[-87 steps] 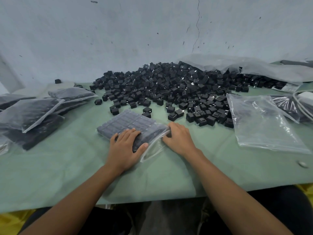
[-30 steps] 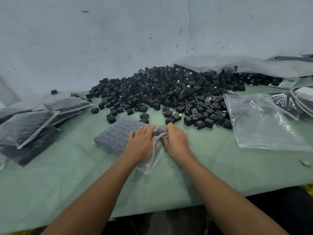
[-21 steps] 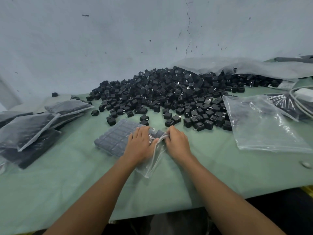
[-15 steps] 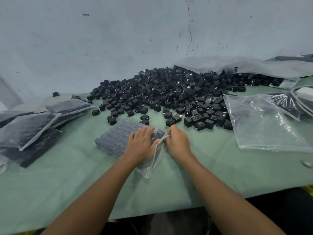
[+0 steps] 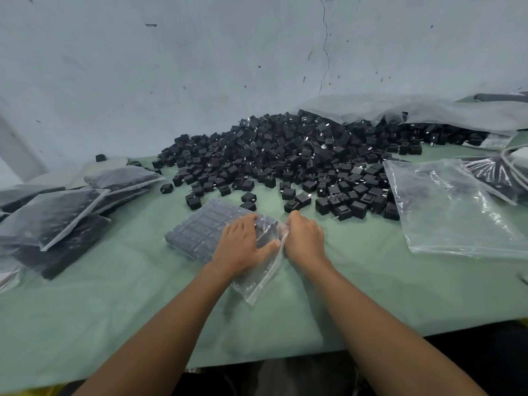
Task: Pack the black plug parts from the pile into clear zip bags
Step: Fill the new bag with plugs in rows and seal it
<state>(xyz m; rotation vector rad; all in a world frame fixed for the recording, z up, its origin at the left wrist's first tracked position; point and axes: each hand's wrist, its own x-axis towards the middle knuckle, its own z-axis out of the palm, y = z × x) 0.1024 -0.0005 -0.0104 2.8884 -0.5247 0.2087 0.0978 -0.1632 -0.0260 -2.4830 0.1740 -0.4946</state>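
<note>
Clear crinkly plastic is holding a flat grid of boxy black plug parts (image 5: pixel 200 231): the zip bag (image 5: pixel 257 284), lying on the worktop (image 5: pixel 114 304), is being pressed by the flat left hand (image 5: pixel 243 245) while the right hand (image 5: pixel 304 238) is pinching its mouth with curled fingers (image 5: pixel 294 220). Filled bags (image 5: pixel 54 215) are lying left; a large pile (image 5: pixel 300 155) is waiting.

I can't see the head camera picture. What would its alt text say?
Two bare hands handle a clear zip bag packed flat with black plug parts on a green table: left hand pressing on top, right hand pinching its mouth. Behind lies a big pile of loose black plug parts, with filled bags left and empty clear bags right.
</note>
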